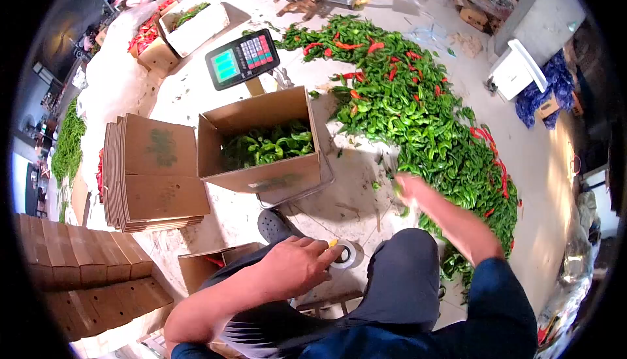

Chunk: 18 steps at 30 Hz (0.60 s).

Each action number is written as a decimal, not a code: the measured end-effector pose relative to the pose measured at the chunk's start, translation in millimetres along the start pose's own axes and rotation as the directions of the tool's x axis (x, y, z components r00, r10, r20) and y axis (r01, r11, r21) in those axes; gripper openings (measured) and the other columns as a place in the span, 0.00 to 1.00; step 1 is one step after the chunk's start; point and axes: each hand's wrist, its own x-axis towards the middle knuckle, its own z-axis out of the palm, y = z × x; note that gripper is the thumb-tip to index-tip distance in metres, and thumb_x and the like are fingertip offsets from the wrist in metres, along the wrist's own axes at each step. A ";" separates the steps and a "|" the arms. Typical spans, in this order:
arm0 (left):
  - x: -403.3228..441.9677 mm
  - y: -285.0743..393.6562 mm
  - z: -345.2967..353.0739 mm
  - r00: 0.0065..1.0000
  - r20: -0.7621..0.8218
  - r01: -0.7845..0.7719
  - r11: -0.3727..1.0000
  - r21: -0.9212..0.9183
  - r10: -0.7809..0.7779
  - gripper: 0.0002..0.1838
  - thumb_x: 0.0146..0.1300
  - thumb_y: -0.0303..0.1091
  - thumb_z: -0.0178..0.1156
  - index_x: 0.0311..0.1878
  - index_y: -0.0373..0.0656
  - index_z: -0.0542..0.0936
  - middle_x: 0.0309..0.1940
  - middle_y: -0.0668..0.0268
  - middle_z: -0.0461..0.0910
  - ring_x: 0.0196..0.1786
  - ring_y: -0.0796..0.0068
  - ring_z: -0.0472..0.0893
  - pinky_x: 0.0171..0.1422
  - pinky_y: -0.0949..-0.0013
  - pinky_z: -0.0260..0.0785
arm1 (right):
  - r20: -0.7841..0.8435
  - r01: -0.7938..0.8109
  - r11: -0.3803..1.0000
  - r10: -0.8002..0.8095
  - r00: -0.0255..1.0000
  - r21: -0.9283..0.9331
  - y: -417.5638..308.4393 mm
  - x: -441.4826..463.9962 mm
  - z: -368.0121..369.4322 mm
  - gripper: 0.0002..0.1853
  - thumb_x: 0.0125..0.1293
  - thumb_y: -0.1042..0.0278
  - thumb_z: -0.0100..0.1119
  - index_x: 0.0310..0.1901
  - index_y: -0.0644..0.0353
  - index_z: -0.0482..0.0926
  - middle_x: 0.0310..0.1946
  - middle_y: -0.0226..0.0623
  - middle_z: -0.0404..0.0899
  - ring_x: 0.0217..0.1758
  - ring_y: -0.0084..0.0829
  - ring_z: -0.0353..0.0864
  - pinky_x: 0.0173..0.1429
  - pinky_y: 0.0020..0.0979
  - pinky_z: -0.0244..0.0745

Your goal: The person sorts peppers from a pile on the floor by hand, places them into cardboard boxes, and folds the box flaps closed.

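Head view: green peppers [424, 124] lie beside the right hand [413, 190].

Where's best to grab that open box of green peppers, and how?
I'd grip the box by opposite walls, left and right, from the near side: it stands upright, with green peppers loose inside. The flattened cartons crowd the left wall, so room looks tight.

The person wore a dark navy short-sleeved top [499, 303], dark grey trousers [401, 274] and a grey clog [273, 225] dotted with small holes; both hands and forearms were bare.
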 end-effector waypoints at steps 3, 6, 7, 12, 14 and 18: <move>5.3 -3.8 0.0 1.000 0.009 -0.006 1.000 0.023 0.006 0.33 0.61 0.42 0.69 0.68 0.42 0.73 0.56 0.57 0.81 0.53 0.54 0.84 0.56 0.55 0.76 | -0.031 0.375 0.658 -0.471 0.881 0.653 -292.7 -0.3 25.4 0.20 0.74 0.47 0.61 0.51 0.56 0.75 0.37 0.36 0.76 0.37 0.29 0.77 0.39 0.32 0.78; 8.7 -2.5 4.9 0.999 0.040 -0.003 1.000 0.026 0.002 0.32 0.61 0.41 0.69 0.68 0.42 0.73 0.56 0.57 0.81 0.54 0.54 0.84 0.57 0.55 0.76 | -0.243 0.540 0.772 -0.483 0.841 0.335 -441.5 -59.4 43.8 0.34 0.68 0.37 0.63 0.56 0.65 0.76 0.44 0.44 0.82 0.38 0.35 0.81 0.46 0.39 0.80; 8.3 -0.2 4.7 0.999 0.038 -0.002 1.000 0.021 0.001 0.32 0.61 0.41 0.69 0.68 0.43 0.73 0.56 0.57 0.81 0.54 0.53 0.84 0.57 0.54 0.76 | -0.291 0.577 0.801 -0.521 0.803 0.158 -449.5 -53.3 50.3 0.39 0.66 0.36 0.65 0.60 0.69 0.77 0.42 0.50 0.84 0.36 0.38 0.81 0.47 0.42 0.80; 1.1 -11.8 9.8 0.999 0.038 -0.003 0.999 -0.047 0.005 0.32 0.62 0.42 0.69 0.68 0.43 0.73 0.55 0.55 0.82 0.55 0.51 0.83 0.59 0.53 0.76 | 0.008 0.644 0.748 -0.653 0.757 0.163 -279.8 -34.7 59.5 0.17 0.71 0.57 0.62 0.27 0.59 0.79 0.23 0.30 0.78 0.25 0.23 0.74 0.31 0.28 0.70; 1.9 -14.0 6.7 0.997 0.071 0.015 1.000 -0.026 -0.013 0.32 0.62 0.42 0.69 0.68 0.43 0.73 0.54 0.54 0.82 0.55 0.50 0.83 0.59 0.53 0.76 | -0.091 0.431 0.899 -0.436 0.895 -0.071 -177.6 -33.6 56.1 0.13 0.71 0.58 0.63 0.35 0.60 0.82 0.27 0.33 0.82 0.28 0.25 0.80 0.33 0.30 0.76; 9.1 -32.1 31.8 0.996 0.071 -0.038 0.978 -0.206 0.054 0.31 0.63 0.42 0.66 0.68 0.41 0.74 0.47 0.51 0.82 0.50 0.47 0.83 0.56 0.50 0.75 | -0.084 -0.016 0.926 0.052 0.995 0.377 55.0 -28.0 51.5 0.11 0.70 0.61 0.65 0.37 0.62 0.84 0.25 0.31 0.80 0.25 0.26 0.78 0.31 0.33 0.76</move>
